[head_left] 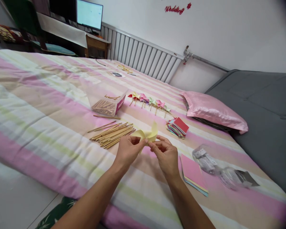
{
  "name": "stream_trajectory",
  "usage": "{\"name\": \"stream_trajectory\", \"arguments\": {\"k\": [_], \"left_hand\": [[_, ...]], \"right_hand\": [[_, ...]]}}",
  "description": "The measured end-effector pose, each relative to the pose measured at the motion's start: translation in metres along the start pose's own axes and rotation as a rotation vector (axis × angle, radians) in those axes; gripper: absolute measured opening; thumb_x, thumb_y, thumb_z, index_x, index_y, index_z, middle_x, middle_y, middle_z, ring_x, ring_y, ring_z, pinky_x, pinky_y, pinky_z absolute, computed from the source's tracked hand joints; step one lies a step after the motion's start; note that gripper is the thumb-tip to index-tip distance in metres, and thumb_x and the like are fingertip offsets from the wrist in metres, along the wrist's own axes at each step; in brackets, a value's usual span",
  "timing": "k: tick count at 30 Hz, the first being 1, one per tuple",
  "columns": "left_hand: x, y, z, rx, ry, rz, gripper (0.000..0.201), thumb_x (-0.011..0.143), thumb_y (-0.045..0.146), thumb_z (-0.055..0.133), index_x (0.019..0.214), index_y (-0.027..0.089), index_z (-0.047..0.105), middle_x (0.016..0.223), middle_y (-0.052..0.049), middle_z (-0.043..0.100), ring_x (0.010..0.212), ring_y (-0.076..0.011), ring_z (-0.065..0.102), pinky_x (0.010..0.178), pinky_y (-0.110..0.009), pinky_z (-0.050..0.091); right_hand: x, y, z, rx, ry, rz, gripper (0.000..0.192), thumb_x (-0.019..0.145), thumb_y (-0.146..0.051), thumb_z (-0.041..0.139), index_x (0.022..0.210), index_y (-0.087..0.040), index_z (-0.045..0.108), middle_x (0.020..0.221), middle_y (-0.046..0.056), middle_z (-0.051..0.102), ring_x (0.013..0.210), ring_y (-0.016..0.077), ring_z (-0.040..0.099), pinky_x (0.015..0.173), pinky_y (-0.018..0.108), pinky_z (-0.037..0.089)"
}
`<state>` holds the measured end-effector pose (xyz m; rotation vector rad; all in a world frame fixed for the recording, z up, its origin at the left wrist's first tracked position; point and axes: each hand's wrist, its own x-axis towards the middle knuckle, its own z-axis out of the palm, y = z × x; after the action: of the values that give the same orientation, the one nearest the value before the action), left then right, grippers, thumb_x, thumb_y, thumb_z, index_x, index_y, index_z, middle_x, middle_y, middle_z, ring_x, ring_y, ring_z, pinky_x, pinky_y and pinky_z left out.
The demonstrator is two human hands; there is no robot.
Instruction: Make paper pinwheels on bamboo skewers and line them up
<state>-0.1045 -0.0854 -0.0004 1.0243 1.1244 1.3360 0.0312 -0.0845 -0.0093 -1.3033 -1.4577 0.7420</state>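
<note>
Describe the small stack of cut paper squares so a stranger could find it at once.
Start at the pink pillow on the striped bed. Just left of its lower edge lies the small stack of squares, below the row of finished pinwheels. Unlike the larger sheets nearer the hands, it is small, thick, red-topped.

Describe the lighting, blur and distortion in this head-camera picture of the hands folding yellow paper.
Head view: soft, even light, faint shadows; the lit monitor is washed out; the frame edges bend and the top right corner darkens; the left hand, right hand and yellow paper are fairly sharp.

Folded yellow paper pinwheel (148,135), held above the striped bedspread.
</note>
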Motion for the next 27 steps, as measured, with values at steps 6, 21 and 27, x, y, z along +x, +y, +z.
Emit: {"name": "stream_trajectory", "arguments": {"k": [6, 21, 27], "left_hand": [[0.001, 0.001, -0.001, -0.018, 0.102, -0.008, 0.019, 0.062, 0.031, 0.068, 0.057, 0.013, 0.066, 0.050, 0.002, 0.055, 0.045, -0.0083, 0.044, 0.044, -0.020, 0.028], [0.006, -0.001, -0.004, 0.028, 0.265, -0.017, 0.016, 0.062, 0.029, 0.066, 0.059, 0.014, 0.063, 0.054, 0.002, 0.056, 0.046, -0.0078, 0.043, 0.044, -0.020, 0.027], [0.007, -0.004, -0.005, 0.050, 0.244, -0.006, 0.017, 0.062, 0.031, 0.065, 0.061, 0.014, 0.064, 0.053, 0.001, 0.057, 0.048, -0.0096, 0.046, 0.045, -0.021, 0.028]], "right_hand": [[0.002, -0.010, -0.009, 0.005, -0.002, -0.033, 0.023, 0.070, -0.039, 0.068, 0.067, -0.017, 0.068, 0.108, 0.009, 0.061, 0.073, 0.0158, 0.062, 0.058, 0.026, 0.049], [0.045, 0.055, -0.047, -0.744, -0.054, 0.128, 0.014, 0.065, -0.026, 0.065, 0.077, -0.025, 0.072, 0.075, 0.003, 0.072, 0.074, 0.0221, 0.066, 0.064, 0.030, 0.045], [0.046, 0.071, -0.038, -0.771, -0.139, 0.139, 0.013, 0.065, -0.028, 0.066, 0.075, -0.025, 0.072, 0.076, 0.003, 0.073, 0.074, 0.0213, 0.067, 0.063, 0.028, 0.045]]}}
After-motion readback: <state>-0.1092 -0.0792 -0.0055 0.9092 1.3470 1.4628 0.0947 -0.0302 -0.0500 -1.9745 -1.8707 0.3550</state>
